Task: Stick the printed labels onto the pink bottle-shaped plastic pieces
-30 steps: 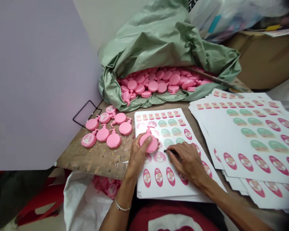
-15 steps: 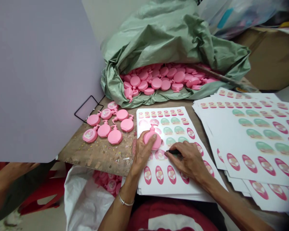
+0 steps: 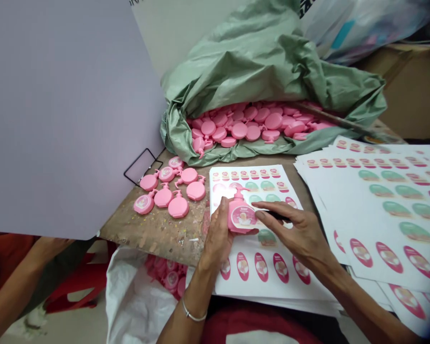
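turned over since the earlier frame, the pink pump bottle (image 3: 241, 216) now lies with a pink oval label facing up, and the right hand (image 3: 301, 230) has lifted off the paper and reaches toward it.

a large lilac board (image 3: 68, 114) fills the left of the view, and a crumpled green plastic sack (image 3: 265, 64) lies open beyond the desk (image 3: 165, 234), heaped with flat pink bottles (image 3: 240, 129). a cardboard box (image 3: 412, 91) sits behind it on the right. the speckled, worn desk carries a fanned stack of sticker sheets (image 3: 390, 215) on the right, printed with green and pink ovals. below the desk, a white sack (image 3: 136, 301) holds more pink bottles, and a red plastic stool (image 3: 75, 282) shows beside it. a co-worker's forearm (image 3: 10, 286) lies at lower left.

eight pink bottles (image 3: 178, 207) lie in a loose group on the desk, some of them labelled, beside a thin black wire frame (image 3: 143, 166).

the pink pump bottle rests on a single sticker sheet (image 3: 261, 272), gripped by the curled fingers of the left hand (image 3: 218, 234). the right hand's fingers stretch out, almost at the bottle's edge, with a black-handled tool (image 3: 281, 216) held among them. a thin bangle (image 3: 194, 315) circles the left wrist
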